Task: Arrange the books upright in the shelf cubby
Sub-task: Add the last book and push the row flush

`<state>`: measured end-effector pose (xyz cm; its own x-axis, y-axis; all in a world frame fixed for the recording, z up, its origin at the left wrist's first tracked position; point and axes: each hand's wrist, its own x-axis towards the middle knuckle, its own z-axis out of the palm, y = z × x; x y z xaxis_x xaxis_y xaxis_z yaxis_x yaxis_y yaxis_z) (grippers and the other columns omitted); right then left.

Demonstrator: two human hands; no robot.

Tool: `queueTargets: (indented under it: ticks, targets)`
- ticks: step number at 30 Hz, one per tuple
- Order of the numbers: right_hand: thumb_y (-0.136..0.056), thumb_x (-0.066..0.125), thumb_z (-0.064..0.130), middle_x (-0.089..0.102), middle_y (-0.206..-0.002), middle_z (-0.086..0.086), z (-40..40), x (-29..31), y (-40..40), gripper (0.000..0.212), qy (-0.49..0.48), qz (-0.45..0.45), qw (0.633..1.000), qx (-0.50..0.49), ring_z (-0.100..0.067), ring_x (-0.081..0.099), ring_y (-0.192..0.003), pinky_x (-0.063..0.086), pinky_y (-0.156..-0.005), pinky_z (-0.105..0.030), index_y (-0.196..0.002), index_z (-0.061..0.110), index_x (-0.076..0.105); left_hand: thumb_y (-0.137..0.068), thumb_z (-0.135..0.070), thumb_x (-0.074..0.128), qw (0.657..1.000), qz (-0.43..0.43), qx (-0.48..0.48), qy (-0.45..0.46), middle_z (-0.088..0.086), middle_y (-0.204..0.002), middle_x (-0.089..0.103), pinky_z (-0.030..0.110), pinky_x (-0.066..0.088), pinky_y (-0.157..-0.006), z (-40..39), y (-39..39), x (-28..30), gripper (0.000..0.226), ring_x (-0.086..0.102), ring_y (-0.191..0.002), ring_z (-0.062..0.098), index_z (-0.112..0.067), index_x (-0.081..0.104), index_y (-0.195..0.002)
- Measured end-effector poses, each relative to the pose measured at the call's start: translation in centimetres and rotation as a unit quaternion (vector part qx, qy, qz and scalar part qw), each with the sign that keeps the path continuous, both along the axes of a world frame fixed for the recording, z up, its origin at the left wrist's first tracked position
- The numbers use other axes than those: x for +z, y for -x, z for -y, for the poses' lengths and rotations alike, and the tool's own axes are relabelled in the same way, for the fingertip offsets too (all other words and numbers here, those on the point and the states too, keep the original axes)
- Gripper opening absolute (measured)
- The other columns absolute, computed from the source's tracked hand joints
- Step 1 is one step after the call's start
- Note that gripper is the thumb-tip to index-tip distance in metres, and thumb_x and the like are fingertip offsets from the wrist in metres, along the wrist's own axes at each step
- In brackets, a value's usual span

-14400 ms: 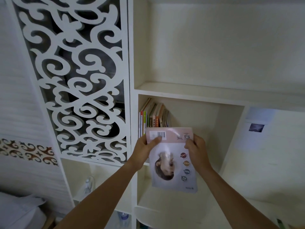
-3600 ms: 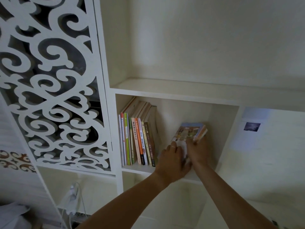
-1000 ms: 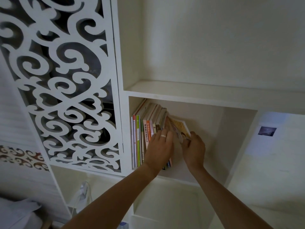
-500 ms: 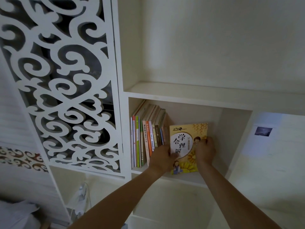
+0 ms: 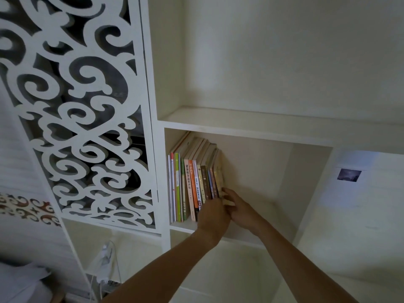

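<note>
Head view, cubby [image 5: 258, 171], upright books [image 5: 192, 182] inside

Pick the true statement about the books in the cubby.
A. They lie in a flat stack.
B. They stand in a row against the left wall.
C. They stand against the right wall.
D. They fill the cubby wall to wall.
B: the books stand spine-out by the cubby left wall, right part bare.

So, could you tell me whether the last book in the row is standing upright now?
Upright: the last book stands spine-out against the row of books, leaning slightly with it, while both hands touch its lower end.
</note>
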<state>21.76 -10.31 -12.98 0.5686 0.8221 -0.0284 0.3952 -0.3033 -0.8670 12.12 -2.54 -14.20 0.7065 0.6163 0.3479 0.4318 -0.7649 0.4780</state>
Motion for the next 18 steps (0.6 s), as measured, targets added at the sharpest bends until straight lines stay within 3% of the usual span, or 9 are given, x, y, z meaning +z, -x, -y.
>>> queueTargets:
  ticks: [3, 5, 10, 13, 18]
  targets:
    - [-0.093, 0.071, 0.016, 0.054, -0.142, 0.002, -0.6, -0.6, 0.2, 0.075, -0.010, 0.016, 1.000, 0.016, -0.020, 0.062, -0.121, 0.055, -0.100, -0.039, -0.154, 0.035, 0.032, -0.102, -0.024, 0.051, 0.998, 0.001, 0.030, -0.062, 0.007, -0.101, 0.075, 0.031, 0.062, -0.074, -0.7, 1.1, 0.4, 0.024, 0.075, -0.086, 0.021, -0.014, 0.068, -0.115]
    - [-0.090, 0.075, 0.020, 0.056, -0.139, 0.005, -1.3, -0.6, 0.5, 0.077, -0.021, 0.040, 0.999, 0.010, -0.019, 0.063, -0.119, 0.055, -0.099, -0.037, -0.153, 0.032, 0.033, -0.097, -0.025, 0.062, 0.990, 0.053, 0.017, -0.128, 0.008, -0.097, 0.074, 0.034, 0.062, -0.069, -2.0, 1.9, 0.2, 0.018, 0.073, -0.081, 0.021, -0.013, 0.069, -0.109]
    - [-0.080, 0.084, 0.030, 0.063, -0.134, 0.005, -2.7, -1.2, 0.1, 0.077, -0.028, 0.126, 0.991, -0.037, -0.020, 0.066, -0.116, 0.055, -0.097, -0.042, -0.144, 0.027, 0.041, -0.096, -0.016, 0.057, 0.945, 0.117, -0.034, -0.304, 0.012, -0.107, 0.062, 0.040, 0.057, -0.085, -5.6, 2.7, -1.1, 0.015, 0.060, -0.098, 0.027, -0.009, 0.064, -0.108]
    - [-0.074, 0.086, 0.034, 0.058, -0.134, 0.002, -2.7, -1.7, -0.8, 0.082, -0.035, 0.115, 0.993, -0.011, -0.021, 0.064, -0.116, 0.056, -0.096, -0.048, -0.141, 0.027, 0.040, -0.099, -0.016, 0.052, 0.936, 0.106, -0.075, -0.328, 0.012, -0.113, 0.060, 0.039, 0.055, -0.094, -6.9, 3.0, -1.2, 0.019, 0.057, -0.105, 0.026, -0.009, 0.063, -0.113]
    - [-0.047, 0.093, 0.053, 0.041, -0.143, 0.000, -3.4, -3.7, -1.6, 0.127, -0.016, 0.128, 0.992, -0.002, -0.019, 0.055, -0.123, 0.056, -0.097, -0.047, -0.149, 0.034, 0.021, -0.104, -0.022, 0.032, 0.929, 0.107, -0.127, -0.330, 0.010, -0.112, 0.058, 0.031, 0.051, -0.093, -7.7, 4.1, -0.3, 0.033, 0.054, -0.105, 0.022, -0.009, 0.062, -0.113]
